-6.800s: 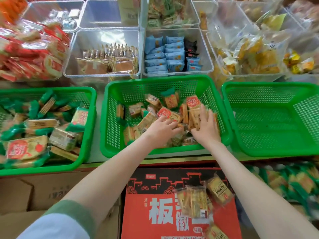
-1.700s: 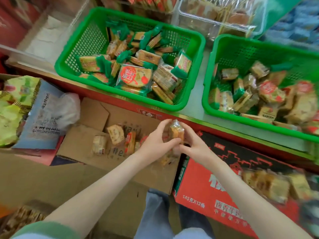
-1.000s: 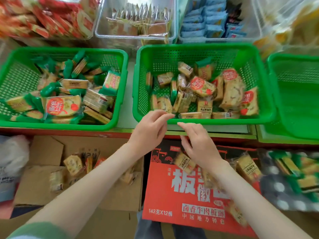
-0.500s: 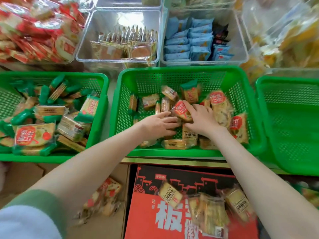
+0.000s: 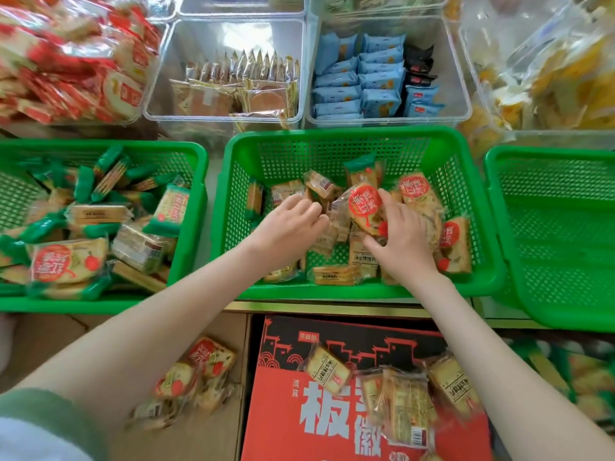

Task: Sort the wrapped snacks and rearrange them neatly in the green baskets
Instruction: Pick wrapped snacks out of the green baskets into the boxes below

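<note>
Both hands are inside the middle green basket (image 5: 332, 136), close together but not touching. The right hand (image 5: 404, 241) grips a red-labelled snack pack (image 5: 364, 207), fingers over its top edge and thumb below it; the pack is tilted and lifted a little off the heap. The left hand (image 5: 293, 222) has its fingers curled among the small tan packs (image 5: 319, 186) just left of that pack; cannot tell whether it actually holds one. The remaining wrapped snacks in this basket lie loose and unaligned, mostly along the near and right sides, some flat, some on edge. The left green basket (image 5: 100, 148) holds a jumbled pile of green-ended packs (image 5: 83, 184) and one large red-labelled pack (image 5: 63, 264) near its front. The right green basket (image 5: 549, 156) stands just beside the middle one. Below the shelf edge, a red carton (image 5: 326, 417) carries several clear-wrapped packs (image 5: 404, 404); a cardboard box (image 5: 206, 437) to its left holds a few more. Behind the baskets are clear bins (image 5: 233, 26), one with brown sachets and one with blue packs (image 5: 362, 78).
</note>
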### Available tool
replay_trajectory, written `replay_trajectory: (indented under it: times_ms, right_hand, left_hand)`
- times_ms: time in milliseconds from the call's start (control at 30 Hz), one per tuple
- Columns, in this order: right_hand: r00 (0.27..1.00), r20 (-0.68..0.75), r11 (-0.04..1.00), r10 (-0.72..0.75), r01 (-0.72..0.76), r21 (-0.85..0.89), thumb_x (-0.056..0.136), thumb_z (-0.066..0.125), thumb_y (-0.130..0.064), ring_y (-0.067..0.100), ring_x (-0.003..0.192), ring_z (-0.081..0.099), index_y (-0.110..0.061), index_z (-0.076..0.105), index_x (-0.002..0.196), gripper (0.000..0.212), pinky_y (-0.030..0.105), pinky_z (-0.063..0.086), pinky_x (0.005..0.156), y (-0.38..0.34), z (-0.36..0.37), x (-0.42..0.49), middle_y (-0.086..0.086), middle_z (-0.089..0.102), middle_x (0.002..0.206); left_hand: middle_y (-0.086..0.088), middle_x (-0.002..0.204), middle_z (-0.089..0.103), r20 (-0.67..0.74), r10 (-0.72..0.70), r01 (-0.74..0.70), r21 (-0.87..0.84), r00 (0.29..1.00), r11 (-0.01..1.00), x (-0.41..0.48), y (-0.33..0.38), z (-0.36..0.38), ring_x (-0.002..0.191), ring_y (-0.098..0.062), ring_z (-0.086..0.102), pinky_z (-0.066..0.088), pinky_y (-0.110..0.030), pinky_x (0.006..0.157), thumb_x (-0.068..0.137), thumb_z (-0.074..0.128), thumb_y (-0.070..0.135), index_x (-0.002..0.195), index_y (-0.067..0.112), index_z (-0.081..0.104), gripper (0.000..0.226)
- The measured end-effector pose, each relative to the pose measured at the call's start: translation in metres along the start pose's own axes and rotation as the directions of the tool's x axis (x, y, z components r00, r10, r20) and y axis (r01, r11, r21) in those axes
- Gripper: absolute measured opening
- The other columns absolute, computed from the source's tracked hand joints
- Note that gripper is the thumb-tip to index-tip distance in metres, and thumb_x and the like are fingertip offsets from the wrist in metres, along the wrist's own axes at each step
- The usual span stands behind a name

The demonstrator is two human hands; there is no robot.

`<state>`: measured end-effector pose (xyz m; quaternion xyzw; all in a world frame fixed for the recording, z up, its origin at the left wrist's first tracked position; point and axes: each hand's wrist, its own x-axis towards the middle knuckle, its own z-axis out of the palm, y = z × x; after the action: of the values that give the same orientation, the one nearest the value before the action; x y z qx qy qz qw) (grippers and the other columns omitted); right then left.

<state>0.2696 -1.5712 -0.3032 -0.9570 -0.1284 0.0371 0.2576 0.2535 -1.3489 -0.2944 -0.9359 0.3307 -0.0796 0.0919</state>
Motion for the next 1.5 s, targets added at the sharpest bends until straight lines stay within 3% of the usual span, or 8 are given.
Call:
replay_trajectory:
  times_ms: [100, 300, 567, 733, 867, 1067, 1267, 1500]
  right_hand:
    - [0.999, -0.04, 0.996, -0.013, 0.017, 0.09, 0.086, 0.066, -0.034, 0.026, 0.125, 0.038, -0.018, 0.023, 0.15, 0.078, 0.044, 0.029, 0.108, -0.021, 0.001, -0.017, 0.01, 0.044, 0.135]
    - [0.966, -0.176, 0.967, -0.192, 0.217, 0.136, 0.079, 0.076, -0.025, 0.019, 0.111, 0.041, -0.008, 0.039, 0.142, 0.075, 0.036, 0.038, 0.098, -0.081, 0.026, -0.053, 0.013, 0.051, 0.122]
    - [0.891, 0.08, 0.878, -0.447, 0.42, 0.229, 0.077, 0.059, -0.036, 0.023, 0.113, 0.045, -0.011, 0.043, 0.138, 0.068, 0.031, 0.031, 0.099, -0.176, 0.147, -0.141, 0.007, 0.051, 0.124]
    - [0.774, 0.347, 0.847, -0.529, 0.503, 0.171, 0.073, 0.073, -0.031, 0.028, 0.108, 0.05, -0.013, 0.044, 0.138, 0.073, 0.046, 0.046, 0.091, -0.216, 0.227, -0.174, 0.01, 0.057, 0.119]
    - [0.764, 0.483, 0.897, -0.428, 0.426, 0.122, 0.088, 0.061, -0.036, 0.026, 0.125, 0.041, -0.019, 0.033, 0.146, 0.067, 0.04, 0.03, 0.104, -0.242, 0.262, -0.176, 0.005, 0.047, 0.136]
    - [0.826, 0.476, 0.927, -0.303, 0.371, -0.054, 0.095, 0.052, -0.039, 0.03, 0.136, 0.029, -0.017, 0.017, 0.151, 0.07, 0.044, 0.025, 0.111, -0.266, 0.296, -0.133, 0.009, 0.032, 0.15]
    - [0.71, 0.672, 0.872, -0.211, 0.448, -0.199, 0.104, 0.026, -0.037, 0.023, 0.146, 0.009, -0.02, 0.005, 0.154, 0.057, 0.043, 0.01, 0.117, -0.275, 0.324, -0.116, 0.003, 0.012, 0.16]
    - [0.631, 0.742, 0.949, -0.227, 0.315, 0.022, 0.103, 0.024, -0.042, 0.021, 0.147, 0.008, -0.03, 0.009, 0.154, 0.054, 0.045, 0.008, 0.117, -0.264, 0.288, -0.136, -0.002, 0.011, 0.16]
  left_hand:
    - [-0.017, 0.097, 0.061, -0.048, -0.331, 0.318, -0.175, 0.942, 0.932, -0.03, 0.003, -0.021, 0.085, -0.036, 0.06, 0.05, -0.044, 0.078, 0.057, 0.081, 0.015, 0.107, 0.001, 0.06, 0.056]
    - [-0.014, 0.098, 0.059, 0.006, -0.805, 0.708, -0.481, 0.593, 0.517, -0.124, 0.006, -0.061, 0.093, -0.03, 0.052, 0.041, -0.035, 0.083, 0.072, 0.08, 0.026, 0.118, 0.0, 0.054, 0.059]
    - [-0.017, 0.099, 0.058, 0.041, -0.907, 0.844, -0.385, 0.419, 0.373, -0.279, 0.0, -0.056, 0.091, -0.03, 0.05, 0.04, -0.035, 0.083, 0.067, 0.085, 0.021, 0.118, -0.002, 0.054, 0.064]
    - [-0.018, 0.099, 0.058, 0.137, -0.929, 0.903, -0.32, 0.343, 0.286, -0.362, 0.008, -0.042, 0.089, -0.033, 0.05, 0.038, -0.035, 0.08, 0.066, 0.085, 0.02, 0.118, -0.003, 0.054, 0.065]
    - [-0.017, 0.098, 0.058, 0.196, -0.933, 0.925, -0.296, 0.302, 0.237, -0.413, 0.017, -0.03, 0.088, -0.031, 0.05, 0.044, -0.04, 0.077, 0.065, 0.086, 0.017, 0.119, -0.003, 0.053, 0.066]
    - [-0.018, 0.101, 0.059, 0.26, -0.942, 0.953, -0.267, 0.212, 0.141, -0.461, 0.025, -0.001, 0.091, -0.035, 0.052, 0.046, -0.041, 0.079, 0.065, 0.085, 0.015, 0.119, -0.005, 0.054, 0.066]
    - [-0.018, 0.106, 0.059, 0.31, -0.936, 0.947, -0.314, 0.165, 0.063, -0.472, 0.034, 0.027, 0.095, -0.035, 0.053, 0.045, -0.041, 0.082, 0.07, 0.083, 0.019, 0.121, -0.005, 0.054, 0.063]
    - [-0.017, 0.107, 0.06, 0.353, -0.901, 0.926, -0.36, 0.251, 0.117, -0.451, 0.046, 0.031, 0.097, -0.034, 0.055, 0.046, -0.041, 0.084, 0.071, 0.082, 0.025, 0.12, -0.005, 0.054, 0.063]
